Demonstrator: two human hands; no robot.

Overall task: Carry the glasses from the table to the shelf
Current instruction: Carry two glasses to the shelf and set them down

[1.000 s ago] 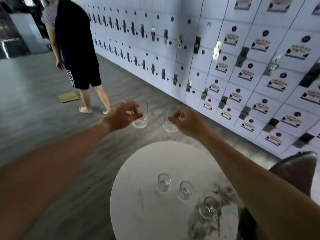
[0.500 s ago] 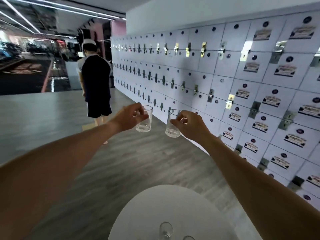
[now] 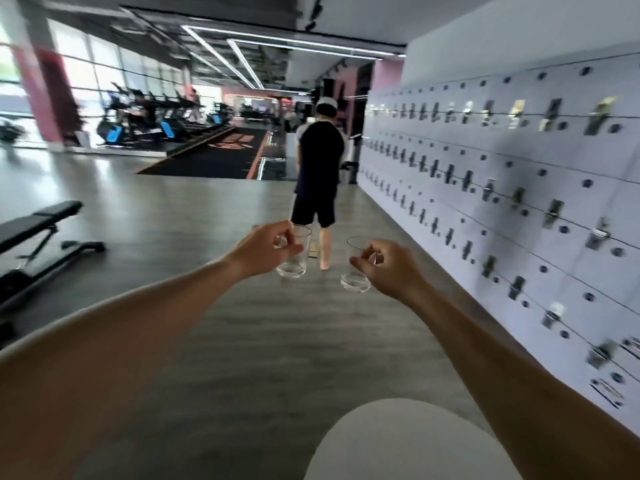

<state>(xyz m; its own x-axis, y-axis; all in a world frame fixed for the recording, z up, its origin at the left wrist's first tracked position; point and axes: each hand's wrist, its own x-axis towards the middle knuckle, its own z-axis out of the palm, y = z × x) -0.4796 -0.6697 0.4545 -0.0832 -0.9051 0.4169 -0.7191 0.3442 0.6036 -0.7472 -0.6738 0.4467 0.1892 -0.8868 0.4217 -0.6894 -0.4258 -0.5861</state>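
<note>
Both arms are stretched out in front of me at chest height. My left hand [image 3: 265,249] grips a clear drinking glass [image 3: 296,261] from its left side. My right hand [image 3: 388,268] holds a second clear glass [image 3: 355,271] from its right side. Both glasses stand upright in the air, a hand's width apart, above the grey wooden floor. Only the far edge of the round white table [image 3: 408,441] shows at the bottom; the glasses left on it are out of frame. No shelf is visible.
A wall of white lockers [image 3: 519,209] runs along the right. A person in black shorts [image 3: 320,178] stands ahead in the aisle, back turned. A black weight bench [image 3: 38,233] sits at the left, and treadmills [image 3: 156,123] line the far windows.
The view has lifted from the table to the room ahead and turned left; the table slid almost out of frame. Both hands keep their glasses, now slightly further apart.
</note>
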